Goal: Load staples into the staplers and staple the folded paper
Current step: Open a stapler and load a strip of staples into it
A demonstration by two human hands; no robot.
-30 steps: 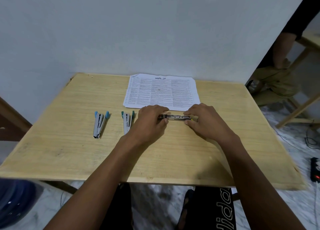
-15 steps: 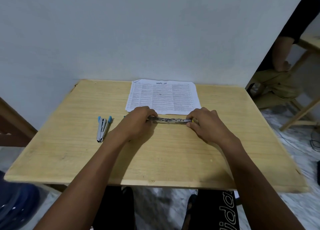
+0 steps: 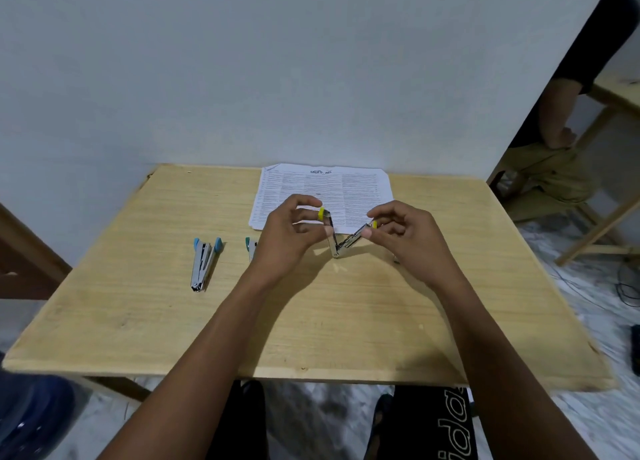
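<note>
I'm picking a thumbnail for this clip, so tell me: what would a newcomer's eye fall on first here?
First, the yellow-tipped stapler, spread open in a V, one end pinched by the left hand and the other by the right hand, over the middle of the wooden table. Behind it the printed paper lies at the table's far edge by the wall, and a blue-tipped stapler lies to the left.

Left hand [image 3: 287, 232], right hand [image 3: 412, 234] hover; fingers [image 3: 304, 200] apparently pinch the stapler's [image 3: 349, 240] ends.
</note>
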